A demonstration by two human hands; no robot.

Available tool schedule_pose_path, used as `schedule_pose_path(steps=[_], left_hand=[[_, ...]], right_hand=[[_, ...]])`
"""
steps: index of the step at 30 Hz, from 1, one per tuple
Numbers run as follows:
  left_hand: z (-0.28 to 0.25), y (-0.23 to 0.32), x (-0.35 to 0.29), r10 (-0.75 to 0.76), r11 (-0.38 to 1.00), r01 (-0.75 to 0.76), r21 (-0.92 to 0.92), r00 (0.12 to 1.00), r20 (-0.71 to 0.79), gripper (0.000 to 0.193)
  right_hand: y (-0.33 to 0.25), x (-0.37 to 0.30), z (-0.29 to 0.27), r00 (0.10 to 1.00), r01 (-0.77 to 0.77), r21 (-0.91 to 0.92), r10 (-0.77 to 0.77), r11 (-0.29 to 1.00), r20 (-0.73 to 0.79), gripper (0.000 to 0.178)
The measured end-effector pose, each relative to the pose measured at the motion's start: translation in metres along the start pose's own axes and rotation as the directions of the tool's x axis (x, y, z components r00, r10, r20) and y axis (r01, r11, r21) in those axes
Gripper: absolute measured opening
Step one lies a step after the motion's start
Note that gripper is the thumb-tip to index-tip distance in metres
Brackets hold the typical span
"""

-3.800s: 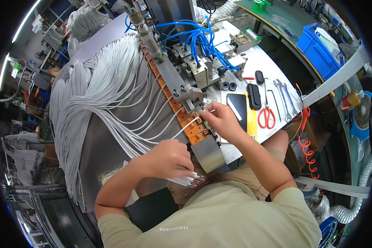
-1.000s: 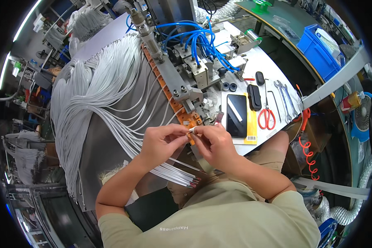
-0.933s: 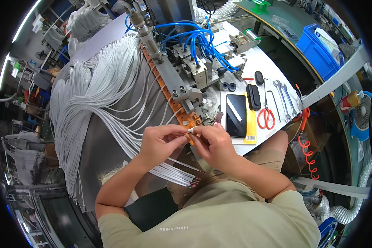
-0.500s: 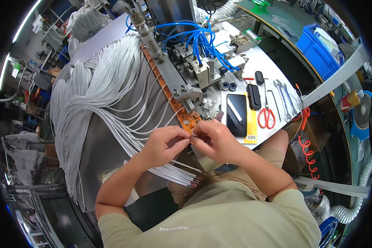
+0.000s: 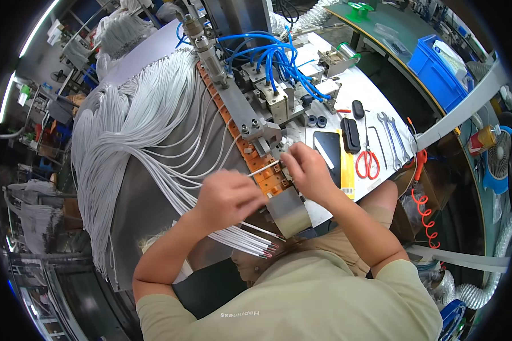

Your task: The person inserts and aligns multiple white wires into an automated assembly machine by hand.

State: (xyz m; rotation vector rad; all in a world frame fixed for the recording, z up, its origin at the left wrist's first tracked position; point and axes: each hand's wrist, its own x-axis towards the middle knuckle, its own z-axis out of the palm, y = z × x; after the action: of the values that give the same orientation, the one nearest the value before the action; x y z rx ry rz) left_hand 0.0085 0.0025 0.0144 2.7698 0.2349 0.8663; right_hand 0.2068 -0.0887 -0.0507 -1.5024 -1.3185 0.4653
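Observation:
My right hand [image 5: 308, 170] is closed in a pinch on the end of a white cable [image 5: 265, 169]. That cable lies across an orange fixture strip [image 5: 271, 181] made of several blocks. My left hand [image 5: 228, 195] is just left of the strip, over the loose cables; motion smears its fingers, so their hold cannot be made out. Below it, a bundle of white cables [image 5: 233, 241] ends in stripped reddish tips. Beyond my hands stands a metal machine [image 5: 267, 136] with blue air hoses [image 5: 279, 54], its clamp over the strip.
A large heap of white cables [image 5: 116, 131] covers the left side of the table. On the right lie a phone [image 5: 331, 150], red-handled scissors [image 5: 367, 163], a black case [image 5: 351, 135] and wrenches [image 5: 393, 136]. A blue crate [image 5: 435, 71] stands on the green bench.
My hands have parted. The right one moved up and right, with a cable end in its fingers; the left dropped slightly left. More of the orange strip and the metal block below it shows.

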Motion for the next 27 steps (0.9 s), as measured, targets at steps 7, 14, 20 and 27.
schedule_pose_path(steps=[7,14,20,27], left_hand=[[-0.004,0.01,-0.014,0.265,0.912,0.011,-0.409,0.745,0.612,0.018],[0.007,-0.007,-0.01,-0.003,0.802,0.232,-0.55,0.923,0.386,0.015],[0.0,0.002,-0.008,-0.369,0.63,0.624,-0.462,0.764,0.53,0.019],[0.001,0.003,-0.008,-0.328,0.71,0.526,-0.468,0.835,0.441,0.019]], right_hand=[[0.012,0.01,-0.001,0.927,-0.365,0.262,0.323,0.893,0.189,0.021],[0.013,0.007,0.004,0.905,-0.414,0.149,0.389,0.898,0.173,0.022],[0.017,0.011,-0.002,0.901,-0.4,0.277,0.32,0.874,0.293,0.022],[0.019,0.019,-0.007,0.847,-0.507,0.202,0.442,0.838,0.295,0.023]])
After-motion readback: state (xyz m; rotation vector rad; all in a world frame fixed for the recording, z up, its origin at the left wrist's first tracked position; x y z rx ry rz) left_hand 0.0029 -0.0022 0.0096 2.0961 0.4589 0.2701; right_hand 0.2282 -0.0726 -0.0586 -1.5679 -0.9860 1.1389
